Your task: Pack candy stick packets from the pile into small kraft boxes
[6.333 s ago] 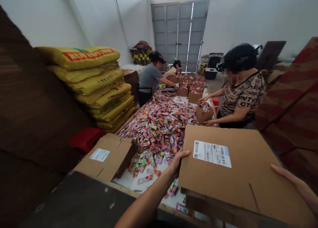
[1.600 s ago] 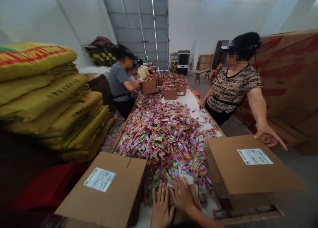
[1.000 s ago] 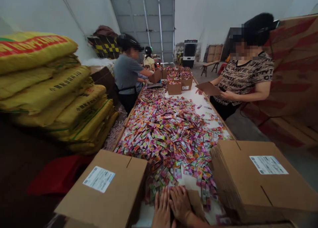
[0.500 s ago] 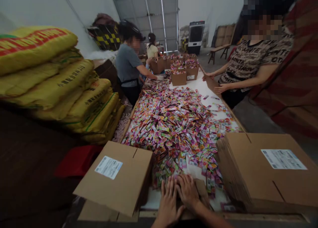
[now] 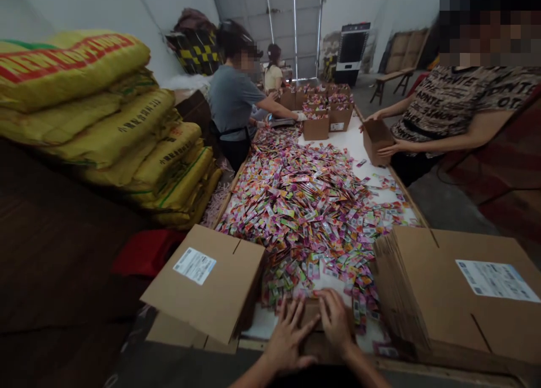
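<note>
Low in front of me, a brown cardboard box lies at the near end of the table. My left hand rests on its left part, fingers spread and stretched forward. On the box's right part lies my right hand, its fingers reaching over toward the far edge and slightly bent, not closed round anything. Just beyond the box is a big heap of small colourful packets. Parts of the box are hidden under both hands.
Flat cardboard stacks with labels flank me, one on the left and a taller one on the right. A co-worker's hand holds an open box at right. Filled boxes stand farther back. Yellow sacks rise at left.
My hands have moved apart on the box, and my left fingers have spread. The right co-worker's flat carton has been opened into a box. The grey-shirted co-worker has reached toward the filled boxes.
</note>
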`<state>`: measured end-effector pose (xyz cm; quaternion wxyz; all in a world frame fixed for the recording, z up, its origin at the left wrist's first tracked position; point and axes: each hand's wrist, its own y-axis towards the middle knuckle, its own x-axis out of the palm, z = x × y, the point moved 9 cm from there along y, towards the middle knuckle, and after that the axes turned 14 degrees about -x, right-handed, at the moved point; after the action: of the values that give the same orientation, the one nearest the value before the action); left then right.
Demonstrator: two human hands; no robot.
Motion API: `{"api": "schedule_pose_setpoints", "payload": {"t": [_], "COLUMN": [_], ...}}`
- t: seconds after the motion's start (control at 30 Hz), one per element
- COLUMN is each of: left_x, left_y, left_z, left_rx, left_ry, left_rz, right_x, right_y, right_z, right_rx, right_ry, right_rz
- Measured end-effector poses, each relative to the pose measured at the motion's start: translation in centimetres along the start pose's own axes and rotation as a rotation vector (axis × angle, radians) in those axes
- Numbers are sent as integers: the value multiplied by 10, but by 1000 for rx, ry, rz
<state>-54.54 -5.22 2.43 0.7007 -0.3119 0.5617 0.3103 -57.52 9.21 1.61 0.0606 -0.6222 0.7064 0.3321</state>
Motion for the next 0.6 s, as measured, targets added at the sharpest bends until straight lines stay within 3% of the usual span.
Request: {"api": "schedule_pose_setpoints", "payload": {"t": [0.07,0.17,0.23,0.3,0.37,0.43,0.5,0.6], "left_x": [5,9,5,-6,-28,-62,-104,-166], "left_y": [4,23,38,48,48,34,5,-63], "left_z": [8,15,20,21,14,-2,-22,-63], "left_rx": [25,-59,-108,-153,-235,-345,-452,-724], "left_ry": [-87,-125,-129,-149,-177,-196,-219,-341], "left_rz": [-196,-431,-526,-545,-466,-290,-57,292], "right_x": [-33,-67,-78,-85,-86,-72,-35,49], "right_y": [-5,-19,-32,-48,-64,-70,-60,-33], "right_z": [19,55,83,113,138,150,145,119], "right_rx": [69,164,252,369,476,479,348,117], "right_ry": [-21,-55,-60,-61,-91,-160,-219,-199], "right_rz": [107,213,257,340,429,417,265,-46]}}
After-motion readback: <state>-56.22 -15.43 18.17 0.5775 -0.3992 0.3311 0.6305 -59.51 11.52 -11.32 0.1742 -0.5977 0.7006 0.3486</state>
